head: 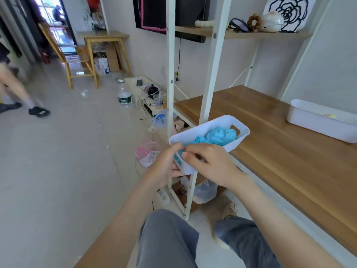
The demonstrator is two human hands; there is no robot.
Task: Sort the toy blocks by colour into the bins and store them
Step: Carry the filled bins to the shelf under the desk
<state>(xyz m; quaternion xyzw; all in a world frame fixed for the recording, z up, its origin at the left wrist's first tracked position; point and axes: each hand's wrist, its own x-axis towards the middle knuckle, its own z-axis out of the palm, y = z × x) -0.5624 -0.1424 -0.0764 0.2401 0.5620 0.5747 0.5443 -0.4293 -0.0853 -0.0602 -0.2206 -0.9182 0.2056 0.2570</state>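
Note:
A white bin (pixel 202 130) full of light-blue toy blocks (pixel 216 135) is held in the air at the left end of the wooden desk (pixel 270 147). My left hand (pixel 164 165) grips the bin's near end from below and outside. My right hand (pixel 210 163) curls its fingers over the near rim, touching the blue blocks there. A second white bin (pixel 320 122) stands on the desk at the far right, with a yellow block (pixel 329 116) showing inside.
White shelf posts (pixel 210 74) rise just behind the held bin. An upper shelf (pixel 251 33) carries ornaments. The floor at left holds a water bottle (pixel 124 97), cables and a pink case (pixel 146 153). Another person's legs (pixel 17 88) are at far left.

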